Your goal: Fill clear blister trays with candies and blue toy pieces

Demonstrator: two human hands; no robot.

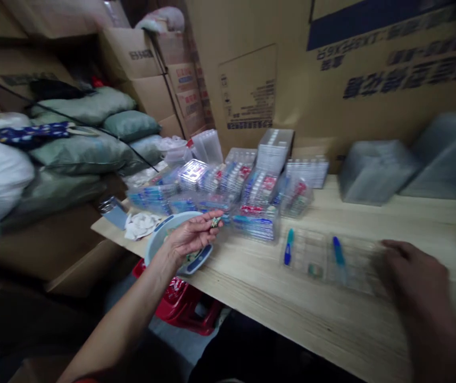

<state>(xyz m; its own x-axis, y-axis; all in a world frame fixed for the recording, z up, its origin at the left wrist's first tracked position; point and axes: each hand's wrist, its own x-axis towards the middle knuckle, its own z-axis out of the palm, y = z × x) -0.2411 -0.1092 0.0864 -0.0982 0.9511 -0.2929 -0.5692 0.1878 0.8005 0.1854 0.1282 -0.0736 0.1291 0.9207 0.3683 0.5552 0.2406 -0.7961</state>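
Pinching a small piece (pixel 215 221) between thumb and fingers, the left hand (pixel 191 234) hovers over the basin (pixel 154 251); the right hand (pixel 419 271) blurs beside the second tray (pixel 361 260), its grip unclear. Packed cases (pixel 255 227) pile up behind, seemingly finished, while the first tray (pixel 311 243), holding one pen (pixel 289 247) and a greenish bit (pixel 314 271), looks only partly filled.

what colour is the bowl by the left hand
The bowl is pale blue, best seen in the head view.

Clear trays (pixel 311 251) on wooden table (pixel 247 276)
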